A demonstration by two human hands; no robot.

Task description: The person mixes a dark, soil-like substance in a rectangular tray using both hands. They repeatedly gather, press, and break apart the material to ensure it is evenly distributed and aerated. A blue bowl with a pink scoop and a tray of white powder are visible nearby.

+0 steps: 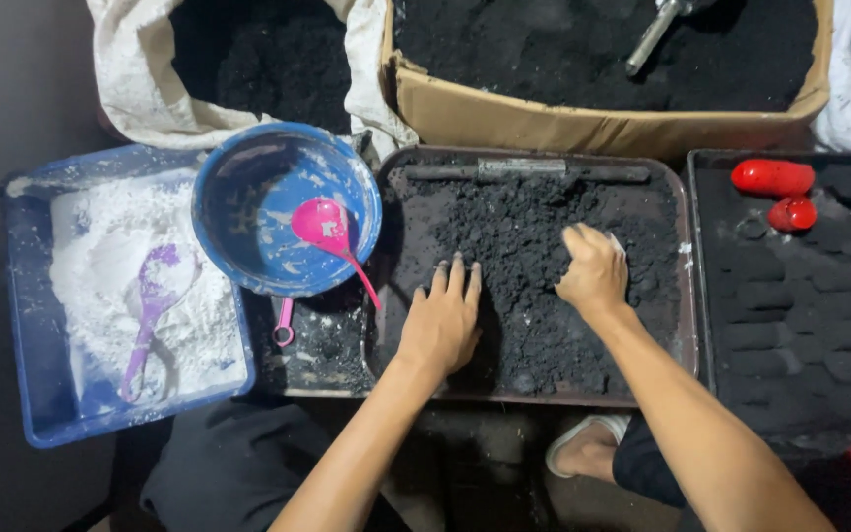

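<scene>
Hands: left hand point(442, 320) lies flat, fingers spread and released, pressing on the black powder point(534, 266); right hand point(595, 271) is cupped and clenched on a clump of the same powder, touching the heap.
Brown tray point(687, 325): middle of the floor, before the person's knees; it carries the black powder heaped from its far edge to its near edge, thinner along the near left corner.
Cardboard box point(544, 123): beyond the tray's far edge, filled with more black material; a metal tool point(654, 34) lies tilted in it.
Black tray point(703, 296): just beside the brown tray's right edge, holding rows of dark pressed pieces; two red objects point(775, 187) lie at its far left corner.
Blue tray point(22, 325): well to the left, holding white powder point(100, 276) and a purple scoop point(155, 296).
Blue bowl point(238, 207): between blue tray and brown tray, smeared white, with a pink spoon point(332, 236) leaning over its rim.
Step in hand: judged as kneading or mixing the powder by hand.
Next move: would call for gathering loose powder inward from the tray's edges, with even pressure to avoid spilling over the rim.
</scene>
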